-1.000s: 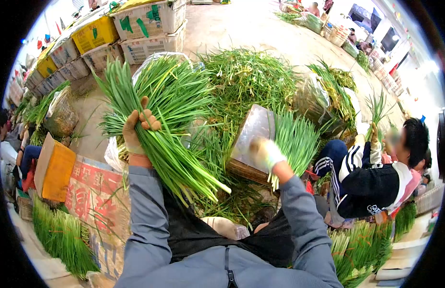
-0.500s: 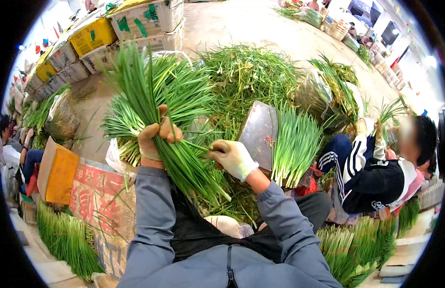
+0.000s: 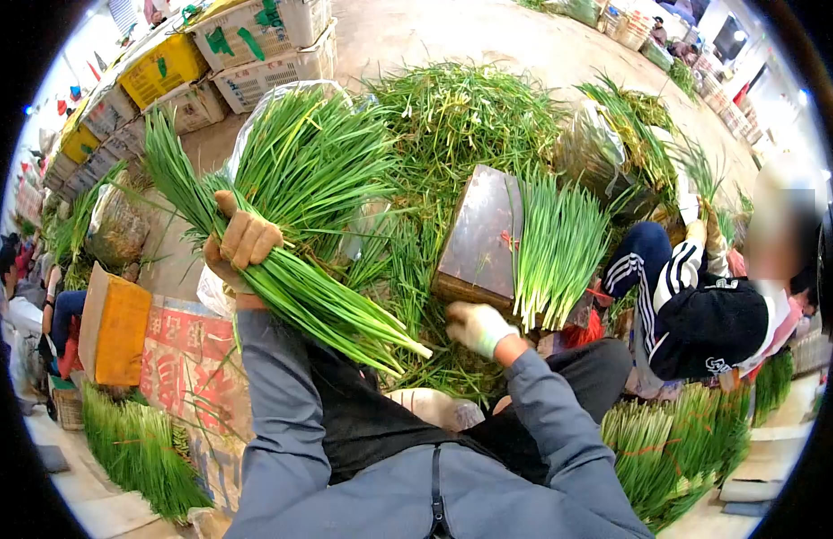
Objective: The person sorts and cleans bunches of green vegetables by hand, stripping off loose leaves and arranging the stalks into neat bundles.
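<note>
A bunch of garlic chives [image 3: 318, 305] is gripped in my left hand [image 3: 241, 241], whose gloved fingers wrap round it. Its pale stem ends point down to the right and its green tips fan out to the upper left. My right hand [image 3: 478, 327], in a whitish glove, is apart from the bunch, just below the front of a dark metal-topped block [image 3: 479, 229]. Its fingers are blurred, so their hold is unclear. A neat row of chives [image 3: 560, 251] leans along the block's right side, with a red tie near its left edge.
A loose heap of chives [image 3: 470, 112] lies ahead, beside a big pile in a white bag [image 3: 313, 148]. Stacked crates [image 3: 273, 76] stand far left. A co-worker [image 3: 713, 328] sits on the right. An orange box [image 3: 118, 328] and tied bundles [image 3: 142, 454] are at left.
My right hand has drawn away from the bunch, down and to the right. My left hand has shifted left, tilting the bunch flatter, with its tips further left.
</note>
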Demonstrator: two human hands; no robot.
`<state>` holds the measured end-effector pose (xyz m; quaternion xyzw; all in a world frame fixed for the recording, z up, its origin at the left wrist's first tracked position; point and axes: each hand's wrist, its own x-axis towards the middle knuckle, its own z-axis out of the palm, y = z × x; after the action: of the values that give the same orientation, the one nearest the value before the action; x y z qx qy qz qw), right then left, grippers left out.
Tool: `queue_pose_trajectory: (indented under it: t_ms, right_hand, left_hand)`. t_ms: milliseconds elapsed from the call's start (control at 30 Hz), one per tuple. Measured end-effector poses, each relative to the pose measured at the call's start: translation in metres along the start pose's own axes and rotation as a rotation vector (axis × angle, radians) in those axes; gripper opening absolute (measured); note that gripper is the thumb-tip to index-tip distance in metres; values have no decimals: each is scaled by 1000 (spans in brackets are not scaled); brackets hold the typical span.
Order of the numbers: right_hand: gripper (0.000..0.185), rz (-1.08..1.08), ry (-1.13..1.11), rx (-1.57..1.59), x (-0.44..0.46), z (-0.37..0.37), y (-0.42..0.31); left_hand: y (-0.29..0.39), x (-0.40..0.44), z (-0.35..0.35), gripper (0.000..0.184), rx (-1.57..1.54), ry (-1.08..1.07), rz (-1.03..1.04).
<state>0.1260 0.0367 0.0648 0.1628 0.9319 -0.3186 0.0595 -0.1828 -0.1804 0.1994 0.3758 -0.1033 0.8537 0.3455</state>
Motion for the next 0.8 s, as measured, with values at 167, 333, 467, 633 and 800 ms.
queue_pose_trajectory:
  t_ms: [167, 333, 467, 633, 800]
  right_hand:
    - [48, -219, 143, 672, 20, -60, -111]
    - [36, -310, 86, 550, 21, -38, -133]
    - [30, -277, 162, 577, 10, -30, -115]
    - [34, -230, 103, 662, -13, -29, -100]
    - [31, -180, 50, 689, -26, -6, -89]
  left_hand:
    - [-11, 5, -15, 59, -71, -90, -130]
    - [-20, 2, -16, 62, -105, -35, -123]
    - [-24, 2, -13, 63, -75, -31, -145]
    - [-26, 3, -12, 55, -16, 17, -189]
    - [-33, 3, -13, 57, 16, 56, -233]
